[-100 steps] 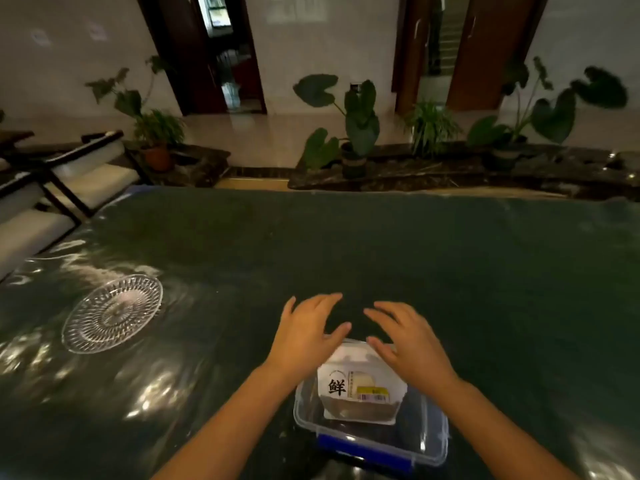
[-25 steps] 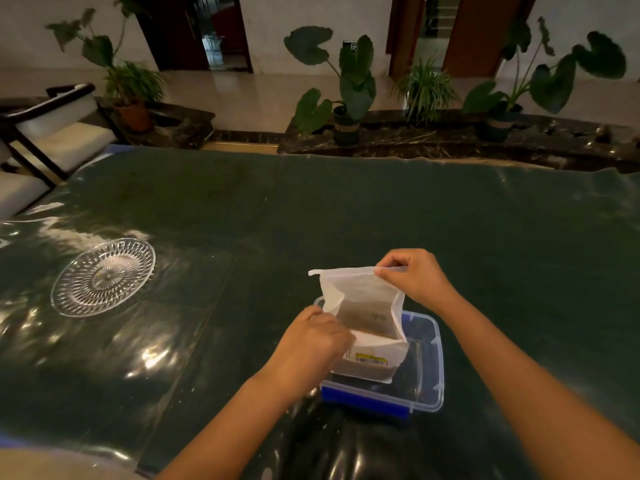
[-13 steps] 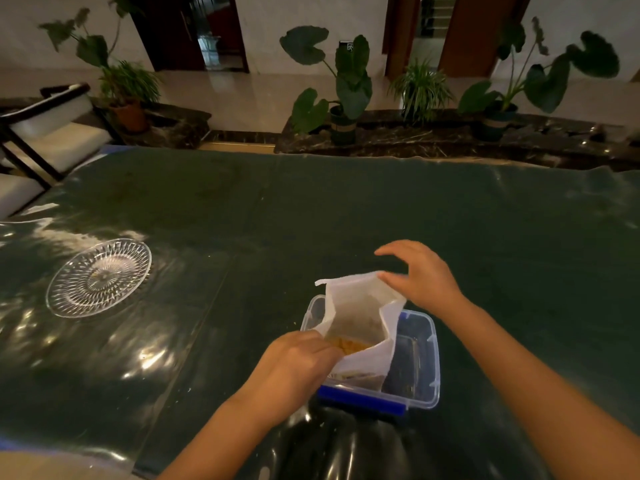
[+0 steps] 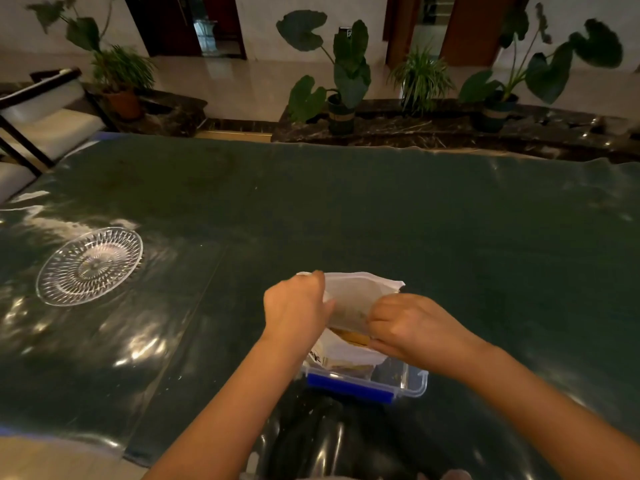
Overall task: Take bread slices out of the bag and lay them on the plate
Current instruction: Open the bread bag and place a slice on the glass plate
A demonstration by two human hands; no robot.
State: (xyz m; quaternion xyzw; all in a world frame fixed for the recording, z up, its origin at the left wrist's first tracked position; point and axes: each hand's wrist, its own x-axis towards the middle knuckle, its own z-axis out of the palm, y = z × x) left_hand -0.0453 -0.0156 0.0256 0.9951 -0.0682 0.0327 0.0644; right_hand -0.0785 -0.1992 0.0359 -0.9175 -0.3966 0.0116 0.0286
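Note:
A white bread bag [image 4: 353,296] stands upright in a clear plastic box with a blue clip [image 4: 412,379] near the table's front edge. My left hand [image 4: 296,310] pinches the bag's upper left rim. My right hand [image 4: 405,323] grips the near right side of the mouth, fingers curled into the opening. The bag's mouth is pulled apart, and a yellow-brown bread slice [image 4: 353,337] shows inside between my hands. A cut-glass plate [image 4: 90,265] lies bare far to the left on the green table cover.
The table is covered with dark green cloth under shiny clear plastic [image 4: 381,209]. White chairs [image 4: 45,119] stand at the far left. Potted plants [image 4: 343,84] line a dark ledge beyond the table's far edge.
My left hand rose from the bag's lower front to its upper left rim. My right hand came down from the far rim to the near right side of the mouth.

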